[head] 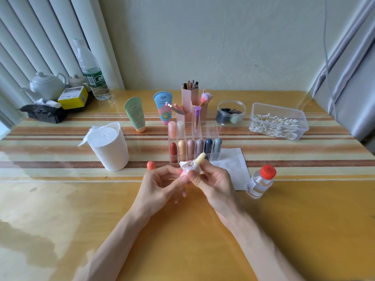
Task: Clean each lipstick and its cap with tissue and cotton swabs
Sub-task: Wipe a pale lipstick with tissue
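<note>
I see both hands meeting above mid-desk. Right hand (211, 181) pinches the crumpled tissue (189, 166) wrapped round the pale-yellow lipstick (200, 158). Left hand (160, 185) pinches its lower end. The orange cap (151, 165) stands on the desk (60, 199), just left of the hands.

My lipstick (201, 157) is pale yellow, the tissue (189, 167) round it white. Loose cap (151, 165): coral-orange. Rack (215, 156) front row: red, gold, mauve, purple, navy, grey-blue. Bottle (258, 184) clear, lid (268, 171) red. Counter (284, 220) amber, with brown, cream and orange stripes.
</note>
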A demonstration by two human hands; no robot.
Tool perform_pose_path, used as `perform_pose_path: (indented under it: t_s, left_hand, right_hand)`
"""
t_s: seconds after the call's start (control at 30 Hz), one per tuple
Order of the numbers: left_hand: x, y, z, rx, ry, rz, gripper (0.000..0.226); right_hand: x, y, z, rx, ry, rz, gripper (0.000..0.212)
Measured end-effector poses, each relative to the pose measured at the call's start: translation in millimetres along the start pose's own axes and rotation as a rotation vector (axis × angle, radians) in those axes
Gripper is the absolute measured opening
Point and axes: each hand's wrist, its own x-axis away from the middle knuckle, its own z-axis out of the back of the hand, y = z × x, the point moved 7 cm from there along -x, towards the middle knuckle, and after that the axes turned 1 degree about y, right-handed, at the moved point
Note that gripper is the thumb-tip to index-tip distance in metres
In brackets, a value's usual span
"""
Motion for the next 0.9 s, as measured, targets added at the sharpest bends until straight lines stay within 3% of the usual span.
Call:
perform_pose_path:
  t_s: [0.1, 0.27, 0.43, 0.7, 0.8, 0.9]
  left_hand:
    - [0.4, -0.6, 3.6, -0.024, 0.051, -0.019, 0.020]
    - [1.0, -0.4, -4.2, 0.081, -0.069, 0.077, 0.030]
    - [-0.2, -2.0, 7.3, -0.022, 0.047, -0.039, 0.008]
    - [1.1, 2.0, -2.1, 0.010, -0.049, 0.009, 0.025]
    - [1.3, 1.5, 3.7, -0.061, -0.008, -0.032, 0.014]
    - [2.4, -0.5, 11.9, -0.123, 0.092, -0.050, 0.017]
  right_hand:
    - [-0.6, -0.9, -0.1, 0.020, -0.009, 0.017, 0.017]
    - [0.0, -0.5, 3.3, 0.039, 0.001, 0.014, 0.020]
    - [-1.1, 2.1, 1.8, 0.063, -0.017, 0.043, 0.019]
    - [0.3, 0.2, 3.4, 0.031, -0.007, 0.008, 0.018]
    - [0.1, 1.3, 2.9, 0.037, -0.005, 0.018, 0.018]
    - [-0.6, 3.3, 2.5, 0.070, -0.002, 0.030, 0.022]
